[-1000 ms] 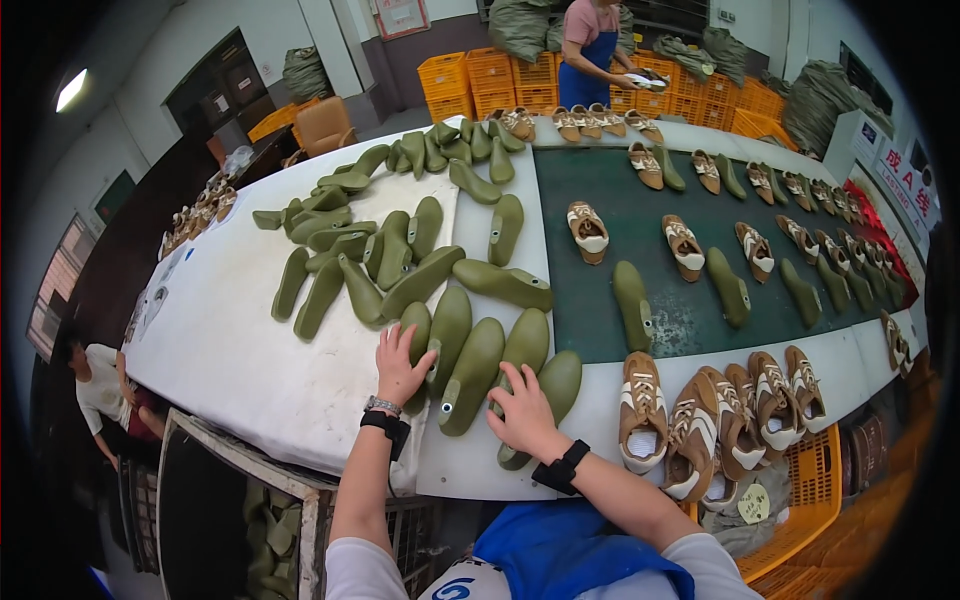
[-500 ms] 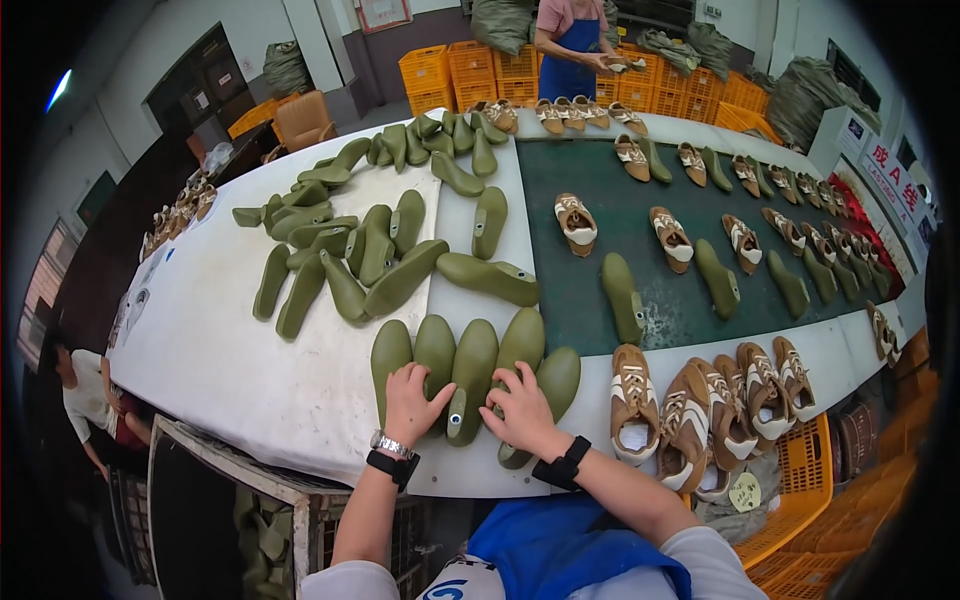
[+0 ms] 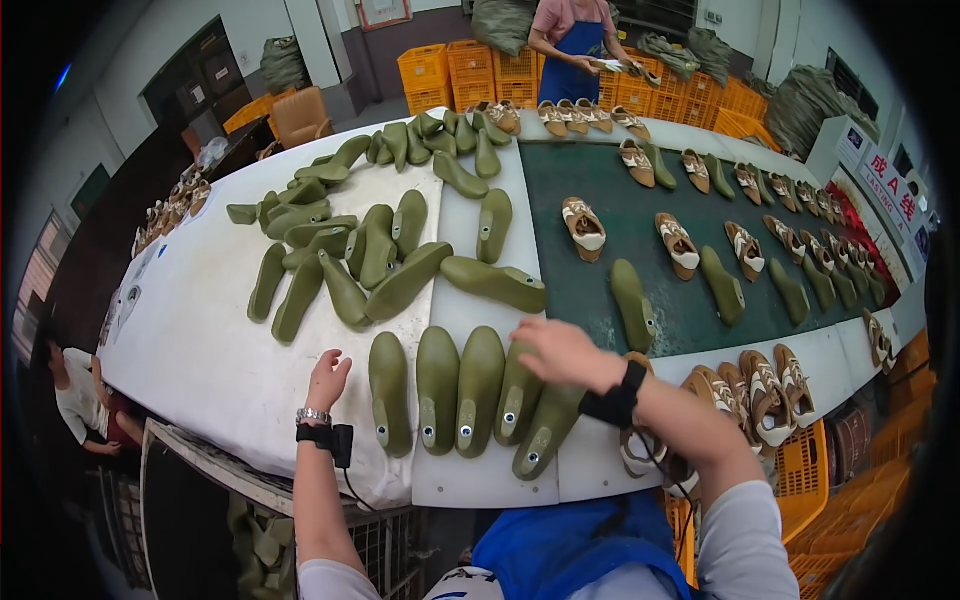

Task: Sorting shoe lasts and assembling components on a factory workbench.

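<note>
Several green shoe lasts [image 3: 437,380] stand side by side in a row in front of me, heel ends with round metal holes toward me. My left hand [image 3: 328,382] hovers left of the row over the white cloth, holding nothing, its fingers loosely apart. Over the toe end of the row's right part reaches my right hand [image 3: 562,352], fingers stretched leftward. It partly covers the fourth last [image 3: 515,400] and the slanted rightmost last [image 3: 550,432]; whether it touches them I cannot tell.
More lasts [image 3: 378,250] lie heaped on the white cloth [image 3: 200,330]. A green belt [image 3: 590,300] carries brown-and-white shoes [image 3: 583,228] and single lasts. Several more shoes [image 3: 765,395] stand at the right edge above an orange crate [image 3: 805,470]. Across the table a person in a blue apron [image 3: 580,50] handles something.
My left hand has moved left off the lasts. My right hand has shifted up and right toward the toe ends. The row of lasts now stands more evenly lined up.
</note>
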Demonstrator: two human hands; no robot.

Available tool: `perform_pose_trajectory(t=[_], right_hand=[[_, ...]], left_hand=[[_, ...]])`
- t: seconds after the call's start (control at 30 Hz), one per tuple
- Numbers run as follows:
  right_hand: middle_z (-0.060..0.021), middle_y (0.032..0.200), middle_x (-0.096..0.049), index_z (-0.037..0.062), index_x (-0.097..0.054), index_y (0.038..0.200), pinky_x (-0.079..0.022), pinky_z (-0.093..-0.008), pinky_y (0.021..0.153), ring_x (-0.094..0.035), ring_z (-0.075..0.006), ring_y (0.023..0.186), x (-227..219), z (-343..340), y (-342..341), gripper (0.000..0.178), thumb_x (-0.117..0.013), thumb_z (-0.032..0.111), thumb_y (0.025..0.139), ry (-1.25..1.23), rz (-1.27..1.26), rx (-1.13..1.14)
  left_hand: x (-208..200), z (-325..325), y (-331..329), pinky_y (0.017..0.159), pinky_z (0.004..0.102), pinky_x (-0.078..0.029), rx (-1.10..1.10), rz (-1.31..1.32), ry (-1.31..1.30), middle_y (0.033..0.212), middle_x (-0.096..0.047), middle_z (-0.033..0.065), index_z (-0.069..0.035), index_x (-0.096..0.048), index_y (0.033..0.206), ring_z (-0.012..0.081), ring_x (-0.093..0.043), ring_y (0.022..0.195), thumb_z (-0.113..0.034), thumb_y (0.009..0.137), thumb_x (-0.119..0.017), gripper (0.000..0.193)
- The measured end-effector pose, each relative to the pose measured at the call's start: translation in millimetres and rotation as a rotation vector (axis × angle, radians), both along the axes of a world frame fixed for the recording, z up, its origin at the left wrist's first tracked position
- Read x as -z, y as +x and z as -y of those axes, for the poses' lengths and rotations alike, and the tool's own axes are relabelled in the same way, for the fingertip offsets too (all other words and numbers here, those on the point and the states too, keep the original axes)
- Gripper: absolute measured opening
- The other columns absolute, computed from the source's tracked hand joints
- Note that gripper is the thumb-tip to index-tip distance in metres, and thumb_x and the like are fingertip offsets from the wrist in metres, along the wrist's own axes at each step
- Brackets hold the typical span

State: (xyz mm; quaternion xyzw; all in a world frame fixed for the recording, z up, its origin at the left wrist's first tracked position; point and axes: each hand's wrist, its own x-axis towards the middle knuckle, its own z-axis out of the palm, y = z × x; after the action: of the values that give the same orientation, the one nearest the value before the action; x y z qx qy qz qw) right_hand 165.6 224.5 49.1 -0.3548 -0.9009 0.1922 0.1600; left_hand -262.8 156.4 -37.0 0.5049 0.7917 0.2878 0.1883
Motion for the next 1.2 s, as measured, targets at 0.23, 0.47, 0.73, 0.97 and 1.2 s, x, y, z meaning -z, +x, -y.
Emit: perform_pose_trajectory(t=[0.23, 0.47, 0.73, 0.97, 1.2], right_hand=[[-0.0163, 0.109, -0.056, 0.0066, -0.048, 0.120, -0.050, -0.0416, 0.081, -0.060, -0.0328, 0.096, 30.0, -122.8, -8.1, 0.046, -0.061, 0.027, 0.081, 0.000, 0.363, 0.287], [-0.0162, 0.078, -0.065, 0.0022, -0.049, 0.098, -0.051, -0.0430, 0.069, -0.065, -0.0343, 0.078, 68.9, -152.9, -30.8, 0.041, -0.064, 0.035, 0.080, 0.012, 0.356, 0.241], [-0.0197, 0.074, -0.064, -0.0028, -0.045, 0.103, -0.052, -0.0429, 0.064, -0.065, -0.0351, 0.071, 65.4, -137.7, -52.5, 0.043, -0.056, 0.036, 0.087, -0.179, 0.317, 0.309], [-0.0128, 0.101, -0.059, 0.0098, -0.055, 0.105, -0.044, -0.0428, 0.078, -0.053, -0.0309, 0.095, 50.4, -195.7, -41.7, 0.043, -0.067, 0.037, 0.075, 0.453, -0.006, 0.433], [-0.0226, 0.102, -0.060, 0.0080, -0.035, 0.131, -0.049, -0.0440, 0.076, -0.060, -0.0367, 0.092, 82.7, -244.4, -20.3, 0.052, -0.055, 0.015, 0.083, -0.095, 0.207, 0.521]], left_hand=[[-44.8, -105.9, 48.2, 0.091, 0.0398, -0.044, 0.431, -0.303, 0.111, 0.108, -0.061, 0.0210, 0.001, -0.059, 0.109, 0.0352, -0.056, 0.104, -0.020, 0.077, -0.064, 0.039], [-34.0, -253.6, 138.4, 0.089, 0.0419, -0.045, 0.610, -0.294, 0.169, 0.110, -0.057, 0.0232, -0.002, -0.052, 0.118, 0.0377, -0.055, 0.103, -0.017, 0.075, -0.063, 0.046], [-21.3, -343.3, 246.4, 0.086, 0.0432, -0.046, 0.760, -0.277, -0.203, 0.105, -0.061, 0.0233, -0.008, -0.038, 0.134, 0.0376, -0.059, 0.097, -0.034, 0.082, -0.058, 0.061], [-40.5, -303.7, 147.5, 0.092, 0.0419, -0.043, 0.600, -0.505, -0.187, 0.115, -0.056, 0.0236, -0.005, -0.036, 0.136, 0.0365, -0.054, 0.107, -0.041, 0.078, -0.062, 0.073], [3.6, -284.9, 89.3, 0.105, 0.0355, -0.033, 0.565, -0.242, -0.384, 0.137, -0.035, 0.0222, -0.008, -0.026, 0.143, 0.0342, -0.040, 0.126, -0.047, 0.073, -0.066, 0.090]])
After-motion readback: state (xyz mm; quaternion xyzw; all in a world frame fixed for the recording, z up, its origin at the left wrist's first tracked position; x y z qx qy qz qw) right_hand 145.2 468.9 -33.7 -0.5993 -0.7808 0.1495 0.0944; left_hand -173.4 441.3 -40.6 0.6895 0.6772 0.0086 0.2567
